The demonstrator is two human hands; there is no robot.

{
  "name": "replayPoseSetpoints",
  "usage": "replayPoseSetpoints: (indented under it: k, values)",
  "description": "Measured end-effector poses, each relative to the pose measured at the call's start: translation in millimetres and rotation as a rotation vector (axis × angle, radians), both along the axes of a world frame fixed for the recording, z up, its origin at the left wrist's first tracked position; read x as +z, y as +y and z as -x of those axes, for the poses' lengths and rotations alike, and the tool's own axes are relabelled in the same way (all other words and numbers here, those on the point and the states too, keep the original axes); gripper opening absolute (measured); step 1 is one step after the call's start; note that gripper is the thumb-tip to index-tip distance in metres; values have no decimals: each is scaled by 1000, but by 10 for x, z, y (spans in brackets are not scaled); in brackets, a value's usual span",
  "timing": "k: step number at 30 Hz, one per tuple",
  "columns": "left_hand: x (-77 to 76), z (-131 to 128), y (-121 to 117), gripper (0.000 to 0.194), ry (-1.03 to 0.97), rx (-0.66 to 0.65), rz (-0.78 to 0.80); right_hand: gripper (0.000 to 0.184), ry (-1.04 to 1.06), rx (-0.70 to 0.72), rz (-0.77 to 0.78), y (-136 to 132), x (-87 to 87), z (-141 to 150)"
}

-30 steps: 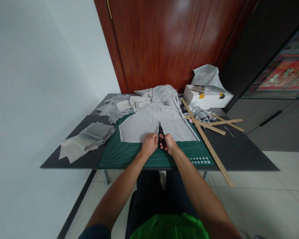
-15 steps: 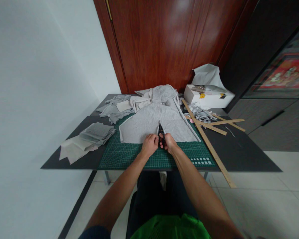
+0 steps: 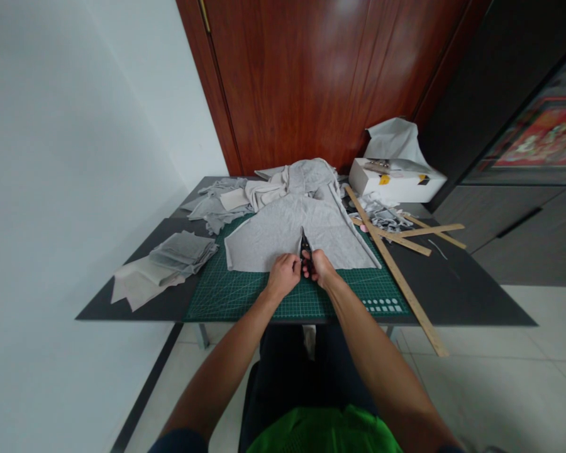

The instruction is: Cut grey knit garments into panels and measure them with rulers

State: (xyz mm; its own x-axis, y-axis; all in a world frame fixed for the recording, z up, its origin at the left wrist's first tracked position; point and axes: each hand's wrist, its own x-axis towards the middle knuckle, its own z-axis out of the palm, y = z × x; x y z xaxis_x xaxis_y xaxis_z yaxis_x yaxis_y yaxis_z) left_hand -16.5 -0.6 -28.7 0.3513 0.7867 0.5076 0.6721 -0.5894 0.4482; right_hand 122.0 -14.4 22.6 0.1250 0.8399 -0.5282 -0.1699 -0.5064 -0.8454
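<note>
A light grey fabric piece lies spread over the green cutting mat, its near edge facing me. My right hand is closed around the black handles of a pair of scissors. The blades point away from me, at a slit running in from the middle of the fabric's near edge. Just left of the scissors, my left hand pinches the near edge of the same fabric, its fingertips close to the handles. Bunched grey cloth covers the fabric's far end.
Folded grey cloth and cream cloth lie at the left. Several wooden rulers cross on the right, one overhanging the table's front edge. Fabric scraps sit near a white box. Behind the table stands a door.
The view has shifted very slightly. Both hands, the scissors and the fabric stay in nearly the same place.
</note>
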Motion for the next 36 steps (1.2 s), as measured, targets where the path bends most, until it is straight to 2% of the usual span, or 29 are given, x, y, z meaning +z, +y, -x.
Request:
replayPoseSetpoints:
  k: [25, 29, 33, 36]
  values:
    - [7, 1, -14, 16, 0, 20, 4, 26, 5, -21, 9, 155, 25, 33]
    - [25, 13, 3, 16, -35, -18, 42, 27, 29, -7, 21, 144, 32, 7]
    - [119, 90, 158, 29, -54, 24, 168, 26, 57, 24, 43, 127, 27, -51]
    - [202, 192, 298, 41, 150, 95, 191, 28, 77, 44, 53, 107, 15, -88]
